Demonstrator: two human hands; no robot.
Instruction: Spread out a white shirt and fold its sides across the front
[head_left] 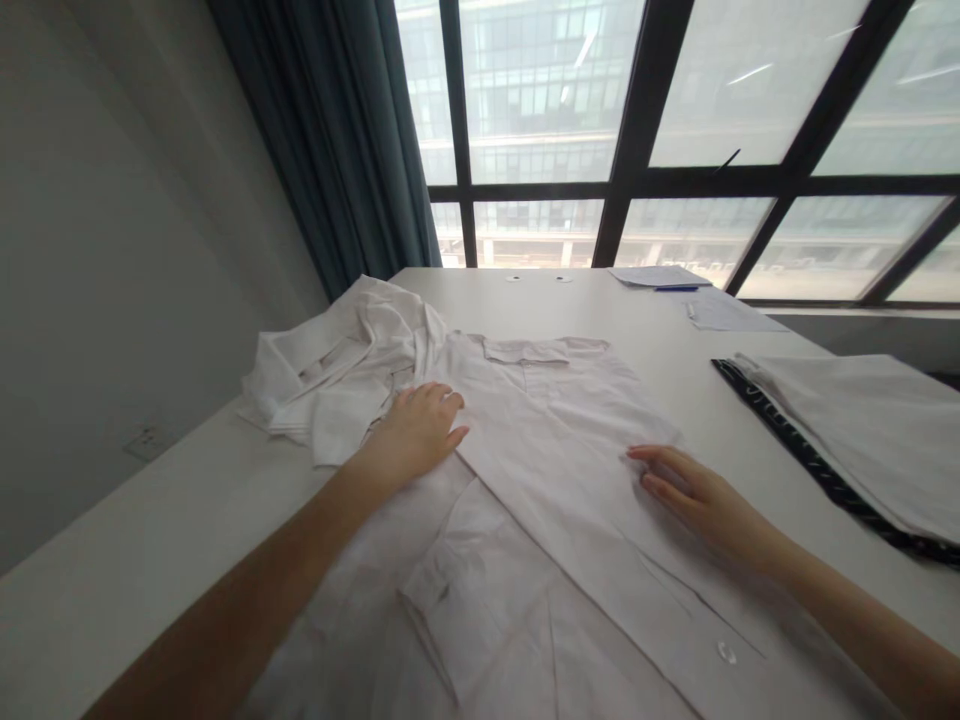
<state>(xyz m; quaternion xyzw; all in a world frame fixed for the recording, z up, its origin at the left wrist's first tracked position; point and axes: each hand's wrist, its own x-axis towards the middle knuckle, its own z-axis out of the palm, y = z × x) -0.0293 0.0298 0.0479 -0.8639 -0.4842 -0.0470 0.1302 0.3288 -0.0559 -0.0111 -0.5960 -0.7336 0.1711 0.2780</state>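
A white coat [555, 440] with a front placket and buttons lies spread across the table in front of me. My left hand [420, 430] rests on its upper left part, fingers lying on the cloth. At the coat's right side, my right hand [690, 495] touches the fabric with thumb and fingers slightly apart. One clear button [726, 652] shows near the lower right. Just beyond my left hand is a heap of folded white cloth [345, 350], close against the coat's upper left edge.
The white table [127, 540] reaches to a large window. Folded white fabric [877, 430] lies on black patterned cloth [810, 455] at the right. Papers [652, 275] and a blue pen [676, 289] are at the far end. A dark curtain [352, 140] hangs behind at the left.
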